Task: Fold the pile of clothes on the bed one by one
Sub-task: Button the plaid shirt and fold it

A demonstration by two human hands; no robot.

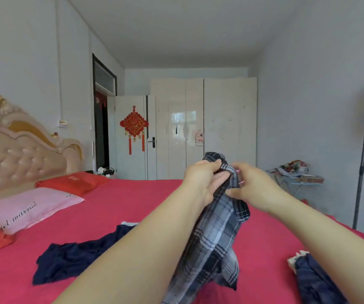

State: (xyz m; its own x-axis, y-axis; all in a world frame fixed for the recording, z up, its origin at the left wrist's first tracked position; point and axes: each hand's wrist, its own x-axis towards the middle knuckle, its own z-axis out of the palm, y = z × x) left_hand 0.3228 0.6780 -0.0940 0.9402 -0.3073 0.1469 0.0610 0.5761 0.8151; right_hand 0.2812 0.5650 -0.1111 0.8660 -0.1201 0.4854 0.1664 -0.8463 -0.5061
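I hold a grey, black and white plaid garment [214, 238] up above the red bed [132, 207]; it hangs down from both hands to the sheet. My left hand [203, 181] grips its top edge from the left. My right hand [251, 183] pinches the same top edge from the right, close to the left hand. A dark navy garment [75, 257] lies crumpled on the bed to the left, partly hidden by my left forearm. Another dark navy piece [315, 279] lies at the bed's right near corner.
A pink pillow [29, 209] and red pillows [73, 183] lie by the padded headboard [18, 156] at left. A white wardrobe [205, 128] and a door stand at the far wall. A small cluttered table [297, 174] and a tall stand pole [362, 163] are at right.
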